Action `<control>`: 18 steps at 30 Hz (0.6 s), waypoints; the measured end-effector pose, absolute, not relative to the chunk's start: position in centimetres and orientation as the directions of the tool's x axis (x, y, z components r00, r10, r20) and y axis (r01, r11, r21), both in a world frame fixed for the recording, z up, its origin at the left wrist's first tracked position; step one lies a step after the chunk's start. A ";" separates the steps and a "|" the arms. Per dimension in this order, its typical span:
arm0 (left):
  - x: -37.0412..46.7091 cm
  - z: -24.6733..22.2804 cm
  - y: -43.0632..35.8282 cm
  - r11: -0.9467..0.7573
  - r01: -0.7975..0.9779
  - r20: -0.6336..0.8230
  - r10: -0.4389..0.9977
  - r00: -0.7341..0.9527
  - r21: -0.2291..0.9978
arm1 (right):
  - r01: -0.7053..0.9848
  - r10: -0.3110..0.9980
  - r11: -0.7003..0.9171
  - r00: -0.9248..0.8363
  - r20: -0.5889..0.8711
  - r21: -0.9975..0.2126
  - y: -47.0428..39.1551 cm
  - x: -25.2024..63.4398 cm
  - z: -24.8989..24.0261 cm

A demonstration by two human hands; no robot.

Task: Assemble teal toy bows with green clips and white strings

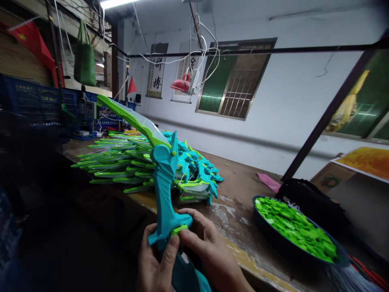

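A teal plastic toy (164,190), which looks like part of a toy bow, stands upright before me. From its top a bright green arm with a clear panel (130,117) slants up to the left. My left hand (156,263) is closed around its lower teal body, thumb on the front. A small green plastic piece (178,230) sits against the teal body, below a side spur. My right hand (209,247) pinches this piece, its thumb pressing on the front and its fingers behind the spur. The toy's lower end runs out of view.
Similar teal and green toys lie in a large pile (127,162) on the brown worktable (240,174). To the right, a dark basin (258,215) holds many small green pieces. Behind it are a black bag (306,194) and cardboard box (331,178). A red lamp (181,84) hangs above.
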State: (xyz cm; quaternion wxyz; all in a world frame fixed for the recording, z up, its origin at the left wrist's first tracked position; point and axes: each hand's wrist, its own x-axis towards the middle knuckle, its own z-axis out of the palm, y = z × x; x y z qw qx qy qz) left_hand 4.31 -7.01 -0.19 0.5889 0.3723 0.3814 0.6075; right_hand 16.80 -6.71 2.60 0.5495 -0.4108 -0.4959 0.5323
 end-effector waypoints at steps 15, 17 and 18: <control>5.3 -1.8 -6.4 -0.122 -0.181 0.071 0.962 -0.262 0.976 | -0.349 0.993 -0.007 -0.112 0.035 -0.937 -6.4 17.0 1.5; 5.5 -1.9 -6.3 -0.122 -0.198 0.071 0.967 -0.246 0.973 | -0.374 0.993 -0.016 -0.112 0.028 -0.927 -6.2 17.0 0.9; 5.6 -1.9 -6.3 -0.116 -0.209 0.065 0.970 -0.233 0.971 | -0.380 0.994 -0.017 -0.102 0.024 -0.925 -6.2 17.1 0.6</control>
